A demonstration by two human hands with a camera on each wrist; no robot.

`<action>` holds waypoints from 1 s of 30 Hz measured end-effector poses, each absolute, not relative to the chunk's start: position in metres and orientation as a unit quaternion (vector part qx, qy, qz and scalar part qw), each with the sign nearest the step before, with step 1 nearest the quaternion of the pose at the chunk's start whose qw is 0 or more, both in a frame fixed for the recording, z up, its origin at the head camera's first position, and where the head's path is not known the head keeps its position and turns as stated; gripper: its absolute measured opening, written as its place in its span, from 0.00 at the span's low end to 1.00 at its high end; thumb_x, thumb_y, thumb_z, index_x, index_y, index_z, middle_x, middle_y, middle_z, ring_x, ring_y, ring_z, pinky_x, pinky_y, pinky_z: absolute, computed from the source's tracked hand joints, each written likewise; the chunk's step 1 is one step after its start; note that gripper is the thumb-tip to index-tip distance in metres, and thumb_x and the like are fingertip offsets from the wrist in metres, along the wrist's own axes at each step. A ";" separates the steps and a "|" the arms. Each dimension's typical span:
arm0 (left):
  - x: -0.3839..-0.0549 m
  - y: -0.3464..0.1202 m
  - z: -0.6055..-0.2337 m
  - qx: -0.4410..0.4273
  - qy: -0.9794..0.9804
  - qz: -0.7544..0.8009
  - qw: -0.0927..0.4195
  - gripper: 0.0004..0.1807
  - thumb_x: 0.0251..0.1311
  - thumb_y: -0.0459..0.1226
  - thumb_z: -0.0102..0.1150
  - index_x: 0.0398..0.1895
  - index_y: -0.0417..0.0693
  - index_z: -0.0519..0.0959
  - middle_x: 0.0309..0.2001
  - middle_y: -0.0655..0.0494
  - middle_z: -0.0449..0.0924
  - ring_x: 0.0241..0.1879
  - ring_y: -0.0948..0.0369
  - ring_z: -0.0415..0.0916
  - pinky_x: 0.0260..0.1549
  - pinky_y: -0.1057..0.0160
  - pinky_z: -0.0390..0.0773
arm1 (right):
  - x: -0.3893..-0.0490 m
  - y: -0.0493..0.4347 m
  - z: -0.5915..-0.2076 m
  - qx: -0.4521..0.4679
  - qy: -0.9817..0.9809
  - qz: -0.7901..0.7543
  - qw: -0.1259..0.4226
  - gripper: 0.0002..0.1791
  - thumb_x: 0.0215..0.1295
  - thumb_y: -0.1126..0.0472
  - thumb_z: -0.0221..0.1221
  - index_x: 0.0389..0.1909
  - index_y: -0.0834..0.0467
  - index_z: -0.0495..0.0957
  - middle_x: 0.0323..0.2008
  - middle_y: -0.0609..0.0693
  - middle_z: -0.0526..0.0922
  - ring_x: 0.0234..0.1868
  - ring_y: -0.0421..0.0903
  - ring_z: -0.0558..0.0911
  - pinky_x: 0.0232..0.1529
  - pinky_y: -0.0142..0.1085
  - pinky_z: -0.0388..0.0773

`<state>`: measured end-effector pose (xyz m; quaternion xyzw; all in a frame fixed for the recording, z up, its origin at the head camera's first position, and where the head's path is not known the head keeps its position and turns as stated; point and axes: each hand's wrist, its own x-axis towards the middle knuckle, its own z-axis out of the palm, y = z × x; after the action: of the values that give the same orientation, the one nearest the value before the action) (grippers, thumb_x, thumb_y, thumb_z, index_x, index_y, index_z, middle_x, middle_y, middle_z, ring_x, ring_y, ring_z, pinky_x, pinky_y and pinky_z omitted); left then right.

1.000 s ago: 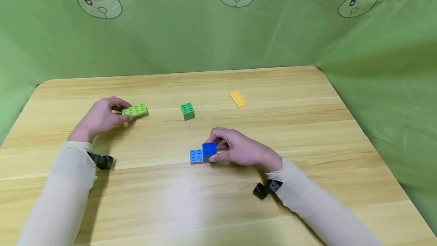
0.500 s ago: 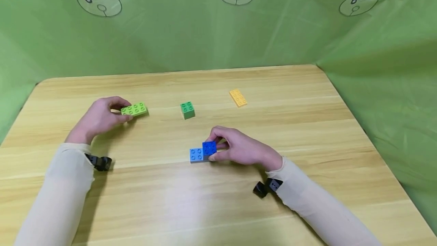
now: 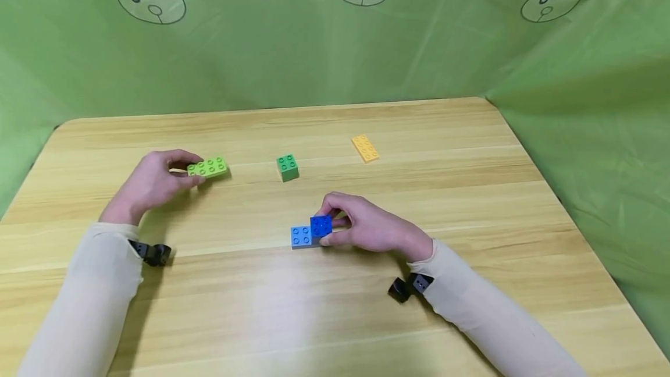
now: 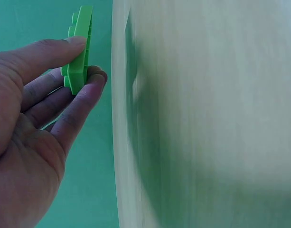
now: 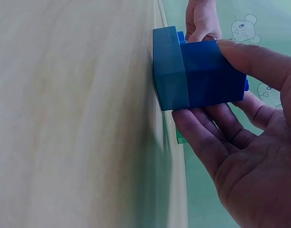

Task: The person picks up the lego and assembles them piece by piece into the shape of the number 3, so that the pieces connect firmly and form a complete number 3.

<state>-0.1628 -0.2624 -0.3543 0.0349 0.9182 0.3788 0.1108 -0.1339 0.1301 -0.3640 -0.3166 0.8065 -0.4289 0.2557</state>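
Observation:
In the head view my left hand [image 3: 154, 180] pinches a lime-green toy brick [image 3: 207, 167] with two rows of studs, at the left of the table. The left wrist view has this lime brick [image 4: 79, 52] between thumb and fingertips, raised over the table with a shadow below. My right hand [image 3: 369, 226] grips a dark blue four-stud brick [image 3: 321, 226] near the table's middle. That brick sits on the right end of a longer light blue brick [image 3: 300, 237], whose left studs show bare. In the right wrist view the dark blue brick [image 5: 214, 73] meets the light blue one [image 5: 169, 69] flush.
A green four-stud brick [image 3: 288, 168] stands on the wooden table [image 3: 235, 307] between the hands, farther back. Behind it to the right lies a flat yellow-orange studded plate [image 3: 364, 148]. Green cloth [image 3: 272, 57] hangs along the back and sides.
My left hand has shifted very slightly, the lime-green brick still pinched in it. My right hand stays on the dark blue brick. The head view has tilted a little.

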 end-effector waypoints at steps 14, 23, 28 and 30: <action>-0.153 -0.252 -0.350 0.064 0.910 0.400 0.089 0.28 0.60 0.44 0.68 0.60 0.40 0.76 0.55 0.37 0.76 0.52 0.44 0.78 0.39 0.71 0.79 | -0.134 0.130 -0.363 -0.279 0.812 -0.435 0.269 0.16 0.57 0.59 0.72 0.43 0.55 0.77 0.45 0.48 0.79 0.47 0.45 0.78 0.51 0.36 0.79; -0.147 -0.246 -0.348 0.063 0.908 0.408 0.073 0.29 0.58 0.48 0.70 0.58 0.42 0.78 0.55 0.40 0.78 0.50 0.47 0.79 0.37 0.71 0.79 | -0.133 0.130 -0.363 -0.275 0.817 -0.431 0.267 0.16 0.57 0.60 0.72 0.43 0.55 0.77 0.44 0.48 0.79 0.47 0.45 0.78 0.50 0.36 0.79; -0.143 -0.240 -0.346 0.077 0.896 0.431 0.074 0.26 0.58 0.44 0.70 0.57 0.40 0.78 0.54 0.42 0.78 0.49 0.48 0.80 0.38 0.71 0.80 | -0.133 0.130 -0.363 -0.274 0.817 -0.430 0.268 0.16 0.57 0.60 0.72 0.43 0.55 0.77 0.44 0.48 0.79 0.47 0.45 0.78 0.50 0.36 0.79; -0.142 -0.237 -0.345 0.086 0.892 0.437 0.076 0.26 0.59 0.43 0.70 0.56 0.39 0.78 0.54 0.41 0.78 0.48 0.48 0.80 0.39 0.71 0.81 | -0.133 0.130 -0.363 -0.276 0.819 -0.428 0.266 0.15 0.58 0.59 0.72 0.43 0.55 0.77 0.44 0.48 0.79 0.47 0.45 0.78 0.50 0.36 0.79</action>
<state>-0.1420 -0.2375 -0.3448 0.0860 0.8923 0.4367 0.0757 -0.1328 0.1298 -0.3626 -0.2759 0.8187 -0.4277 0.2658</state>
